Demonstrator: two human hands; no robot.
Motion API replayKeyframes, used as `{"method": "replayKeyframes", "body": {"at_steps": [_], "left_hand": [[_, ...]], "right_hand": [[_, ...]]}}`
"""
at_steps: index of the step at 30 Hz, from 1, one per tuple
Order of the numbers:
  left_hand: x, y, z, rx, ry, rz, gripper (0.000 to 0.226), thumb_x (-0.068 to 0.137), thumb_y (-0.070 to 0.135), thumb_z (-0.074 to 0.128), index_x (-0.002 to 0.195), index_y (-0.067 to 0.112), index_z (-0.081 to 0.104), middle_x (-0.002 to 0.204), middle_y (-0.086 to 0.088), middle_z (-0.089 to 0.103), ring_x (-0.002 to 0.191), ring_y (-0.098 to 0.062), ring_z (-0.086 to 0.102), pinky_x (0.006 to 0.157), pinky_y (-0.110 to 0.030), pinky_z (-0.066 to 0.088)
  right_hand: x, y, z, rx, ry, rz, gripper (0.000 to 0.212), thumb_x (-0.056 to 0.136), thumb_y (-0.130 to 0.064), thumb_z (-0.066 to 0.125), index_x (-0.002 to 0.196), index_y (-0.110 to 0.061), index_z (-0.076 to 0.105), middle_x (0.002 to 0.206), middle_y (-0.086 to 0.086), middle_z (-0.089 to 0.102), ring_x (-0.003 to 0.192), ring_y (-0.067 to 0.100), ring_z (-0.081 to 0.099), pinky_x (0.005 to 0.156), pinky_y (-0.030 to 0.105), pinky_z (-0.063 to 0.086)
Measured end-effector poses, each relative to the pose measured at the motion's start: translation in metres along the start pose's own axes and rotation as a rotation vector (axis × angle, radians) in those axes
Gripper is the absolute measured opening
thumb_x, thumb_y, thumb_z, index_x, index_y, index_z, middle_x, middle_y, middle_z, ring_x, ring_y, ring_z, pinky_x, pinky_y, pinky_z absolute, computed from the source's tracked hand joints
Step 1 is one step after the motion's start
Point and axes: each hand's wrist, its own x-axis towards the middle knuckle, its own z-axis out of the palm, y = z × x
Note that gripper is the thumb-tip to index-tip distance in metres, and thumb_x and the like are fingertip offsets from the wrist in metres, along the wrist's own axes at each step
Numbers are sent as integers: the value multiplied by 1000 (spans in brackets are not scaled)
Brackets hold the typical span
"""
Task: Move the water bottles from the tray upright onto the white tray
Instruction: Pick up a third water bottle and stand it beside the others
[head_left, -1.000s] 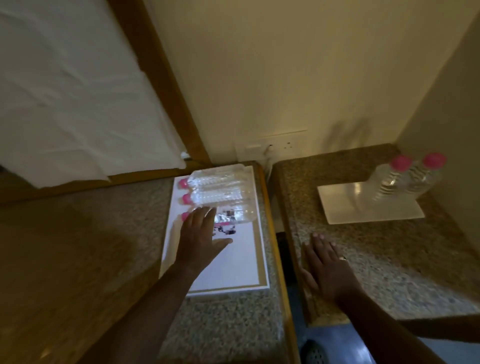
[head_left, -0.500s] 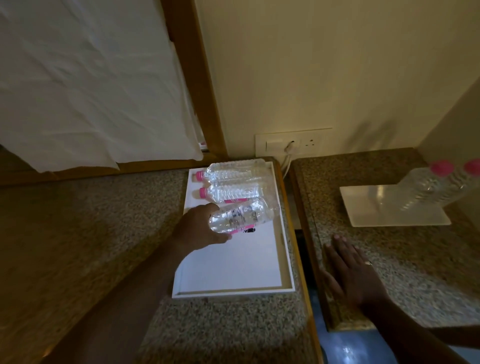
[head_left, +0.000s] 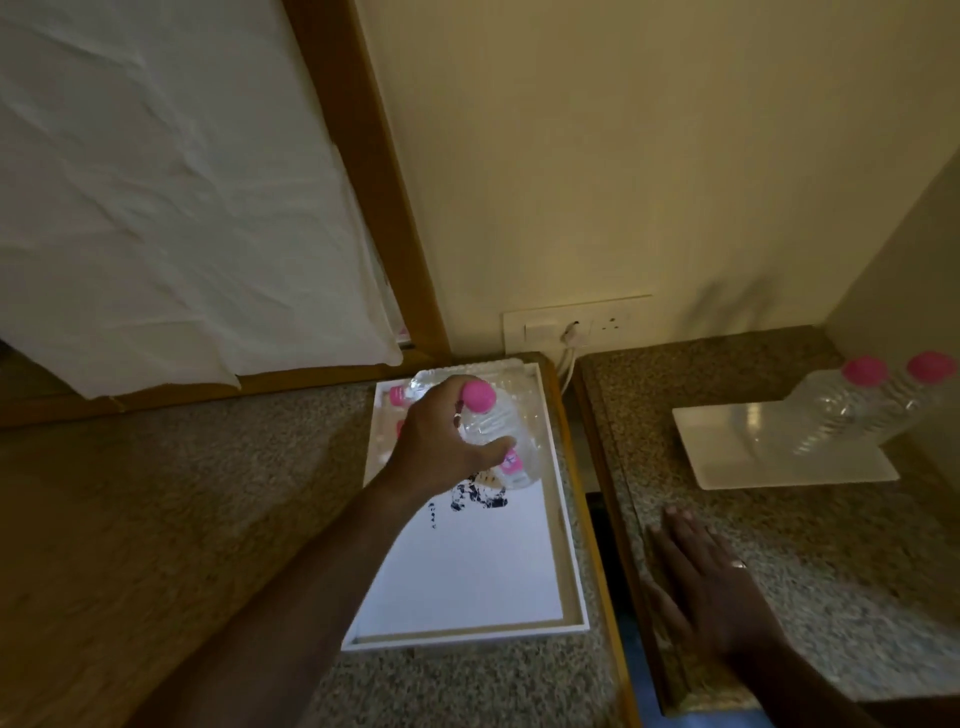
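framed tray (head_left: 470, 587) left, flat tray (head_left: 753, 457) right, two bottles (head_left: 852, 410) on it

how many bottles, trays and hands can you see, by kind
bottles: 5 (one held, two lying behind it, two upright)
trays: 2 (framed tray, white tray)
hands: 2 (left hand, right hand)
total: 9
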Motion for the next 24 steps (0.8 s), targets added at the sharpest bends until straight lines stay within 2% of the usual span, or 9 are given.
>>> {"method": "replayKeyframes", "body": {"at_steps": [3, 6, 8, 12, 14, 18, 20, 22, 24], "left_hand": [[1, -1, 21, 1, -16, -49, 74, 61, 50, 85, 122, 41, 45, 118, 12, 59, 108, -13, 58, 82, -19, 51], [1, 3, 36, 7, -36, -64, 80, 62, 51, 86, 129, 32, 47, 126, 4, 62, 113, -17, 60, 90, -31, 56], [2, 7, 41, 29, -1, -69, 77, 61, 49, 87, 125, 29, 50, 122, 3, 63, 111, -18, 61, 90, -36, 56], [2, 17, 39, 67, 50, -58, 69, 60, 50, 88, 116, 31, 52, 110, 12, 61, 104, -13, 58, 82, -27, 48], [3, 29, 36, 55, 54, -38, 66, 58, 52, 88, 111, 34, 53, 106, 12, 63, 102, -14, 61, 78, -26, 50], [15, 70, 39, -8, 83, 47, 64, 50, 63, 84, 103, 37, 59, 96, 12, 70, 93, -11, 67, 76, -36, 58], [25, 92, 50, -54, 90, 96, 60, 52, 58, 86, 102, 42, 59, 95, 15, 70, 91, -6, 67, 76, -34, 57], [34, 111, 66, -84, 88, 125, 61, 54, 53, 88, 106, 39, 60, 95, 17, 71, 88, 0, 68, 74, -27, 57], [44, 124, 90, -91, 78, 134, 61, 54, 50, 89, 106, 33, 61, 93, 16, 72, 84, 1, 68, 72, -26, 57]], "right_hand": [[0, 0, 0, 11, 17, -7, 69, 98, -58, 29, 141, -9, 50, 153, 20, 38, 141, 38, 34, 110, 58, 34], [-1, 2, 1, 21, 29, -19, 65, 95, -53, 39, 143, -10, 48, 155, 18, 35, 143, 35, 31, 113, 54, 30], [-2, 4, 1, 24, 35, -23, 66, 94, -51, 43, 145, -10, 46, 155, 18, 33, 144, 35, 30, 115, 54, 28], [-3, 3, -1, 36, 34, -36, 66, 94, -50, 43, 144, -7, 45, 154, 21, 35, 142, 38, 32, 116, 50, 23], [-4, 4, -2, 51, 31, -23, 66, 95, -50, 43, 144, -5, 46, 153, 22, 35, 142, 39, 33, 115, 54, 28], [-13, 20, -8, 49, 26, 52, 71, 97, -57, 34, 144, -5, 45, 153, 23, 35, 141, 41, 33, 112, 61, 27], [-22, 37, -13, 38, 21, 98, 75, 98, -62, 27, 145, -7, 43, 153, 23, 34, 141, 41, 32, 112, 58, 24], [-29, 56, -18, 27, 14, 143, 81, 98, -69, 19, 146, -8, 42, 154, 21, 32, 142, 40, 30, 112, 55, 19], [-37, 79, -21, 37, 13, 195, 90, 94, -77, 13, 149, -10, 37, 157, 19, 23, 146, 38, 20, 115, 54, 13]]}}
